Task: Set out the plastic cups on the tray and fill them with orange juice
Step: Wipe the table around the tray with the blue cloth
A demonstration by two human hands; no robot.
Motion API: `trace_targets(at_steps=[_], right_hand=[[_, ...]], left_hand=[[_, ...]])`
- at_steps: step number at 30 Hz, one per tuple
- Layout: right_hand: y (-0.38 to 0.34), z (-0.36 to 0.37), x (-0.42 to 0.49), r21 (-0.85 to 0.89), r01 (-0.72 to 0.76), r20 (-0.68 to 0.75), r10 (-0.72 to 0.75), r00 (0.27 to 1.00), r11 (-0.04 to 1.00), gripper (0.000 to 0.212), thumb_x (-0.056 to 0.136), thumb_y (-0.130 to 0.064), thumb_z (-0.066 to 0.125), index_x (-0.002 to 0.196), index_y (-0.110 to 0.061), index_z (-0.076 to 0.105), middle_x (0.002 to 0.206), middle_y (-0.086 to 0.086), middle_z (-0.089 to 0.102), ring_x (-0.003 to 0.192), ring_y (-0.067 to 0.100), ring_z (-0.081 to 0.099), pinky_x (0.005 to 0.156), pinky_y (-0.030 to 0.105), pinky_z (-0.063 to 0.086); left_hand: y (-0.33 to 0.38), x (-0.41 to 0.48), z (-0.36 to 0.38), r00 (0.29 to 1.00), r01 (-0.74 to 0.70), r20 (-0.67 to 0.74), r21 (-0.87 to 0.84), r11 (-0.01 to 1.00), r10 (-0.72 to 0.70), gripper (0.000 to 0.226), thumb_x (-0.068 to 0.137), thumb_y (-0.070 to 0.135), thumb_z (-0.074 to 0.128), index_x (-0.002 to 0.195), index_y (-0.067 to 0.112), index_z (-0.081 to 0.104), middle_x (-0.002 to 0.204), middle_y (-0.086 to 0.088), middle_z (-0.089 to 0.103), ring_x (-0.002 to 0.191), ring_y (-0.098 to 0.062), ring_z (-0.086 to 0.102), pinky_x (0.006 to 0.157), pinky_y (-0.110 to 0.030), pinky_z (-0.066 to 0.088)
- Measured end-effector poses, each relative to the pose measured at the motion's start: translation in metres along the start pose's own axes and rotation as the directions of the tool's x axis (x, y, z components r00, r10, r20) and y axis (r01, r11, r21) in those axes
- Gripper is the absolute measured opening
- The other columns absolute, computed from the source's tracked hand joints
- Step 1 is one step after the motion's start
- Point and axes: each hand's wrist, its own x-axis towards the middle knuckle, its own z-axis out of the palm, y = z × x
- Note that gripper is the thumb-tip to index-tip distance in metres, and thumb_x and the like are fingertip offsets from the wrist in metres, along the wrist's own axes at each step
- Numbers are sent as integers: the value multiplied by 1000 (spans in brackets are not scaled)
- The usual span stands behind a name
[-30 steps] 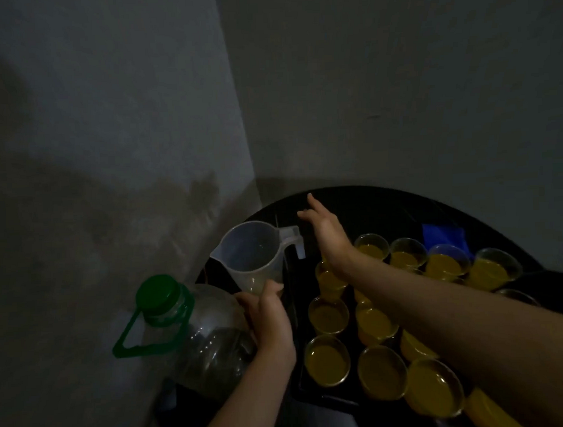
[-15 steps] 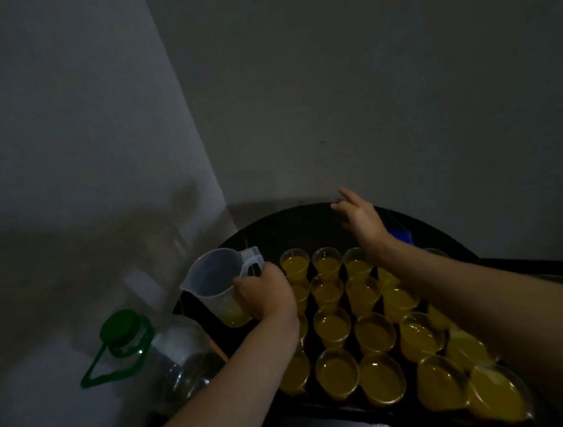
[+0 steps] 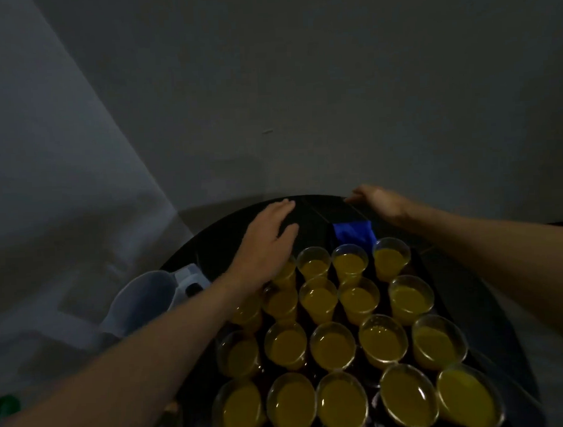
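Several clear plastic cups (image 3: 333, 346) filled with orange juice stand in rows on a dark tray (image 3: 444, 270) on a round black table. My left hand (image 3: 267, 243) reaches over the far left cups with straight fingers and holds nothing. My right hand (image 3: 378, 202) lies at the far rim of the table with fingers bent over the edge. A clear plastic jug (image 3: 142, 300) stands at the left of the cups, apart from both hands.
A blue object (image 3: 352, 233) lies on the table just behind the far row of cups. A green bottle cap (image 3: 3, 408) shows at the lower left edge. Grey walls meet in a corner behind the table.
My left hand has let go of the jug and moved forward over the far cups. My right hand has shifted right along the far rim. The view has turned right.
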Motion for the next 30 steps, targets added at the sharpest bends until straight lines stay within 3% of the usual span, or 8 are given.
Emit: trace_targets(at_steps=[3,9,12,15,18,21,25,30], right_hand=[[28,-7,15,19,-53,104,50,993,998,51,109,-30,19,147,-8,43,147,7,51,142,24,37,116,39,22],[75,-9,57,-185,-98,242,142,960,978,50,108,-35,21,152,-14,33,147,2,52,148,20,27,121,43,12],[90,-5,71,-369,-83,307,206,929,926,51,104,-47,27,146,-26,45,154,3,43,145,22,32,121,47,17],[98,-2,76,-588,61,390,217,895,807,51,104,-46,31,149,-23,43,161,3,31,149,21,23,122,44,11],[92,-6,84,-544,42,413,223,883,838,39,104,-26,42,134,-8,61,148,3,48,147,18,27,119,39,13],[81,-10,97,-576,49,451,267,852,816,46,99,4,38,136,-13,59,156,9,36,146,26,29,118,42,20],[74,2,112,-601,88,460,253,851,794,46,98,7,37,131,-15,62,153,11,41,140,29,39,113,39,33],[47,34,124,-613,146,506,244,827,776,57,96,12,37,137,-23,57,162,3,26,148,24,25,117,42,25]], left_hand=[[1,42,8,955,-102,293,186,977,44,50,108,35,40,157,25,33,166,9,24,153,-4,11,121,-31,10],[-5,103,47,810,-196,583,382,903,-70,50,111,31,30,160,23,23,169,4,12,156,-16,5,125,-41,5],[-16,123,77,755,-88,628,380,921,-186,57,107,53,29,160,32,23,170,7,8,156,-18,10,124,-42,7],[-30,144,110,695,-113,673,450,886,-253,62,104,60,31,160,38,19,170,8,1,156,-23,8,123,-48,5],[-40,161,128,621,-186,725,506,842,-298,69,97,62,39,160,39,22,170,6,-2,157,-24,3,125,-54,3],[-45,172,133,556,-289,779,509,811,-290,52,104,42,38,156,38,32,171,6,2,157,-19,-4,125,-55,-1],[-61,178,125,557,-404,780,556,727,-287,49,109,33,30,158,36,26,170,0,-6,157,-24,-5,126,-55,2],[-91,178,91,566,-439,767,591,677,-303,50,109,35,31,159,35,24,170,2,-8,157,-21,-5,127,-48,1]])
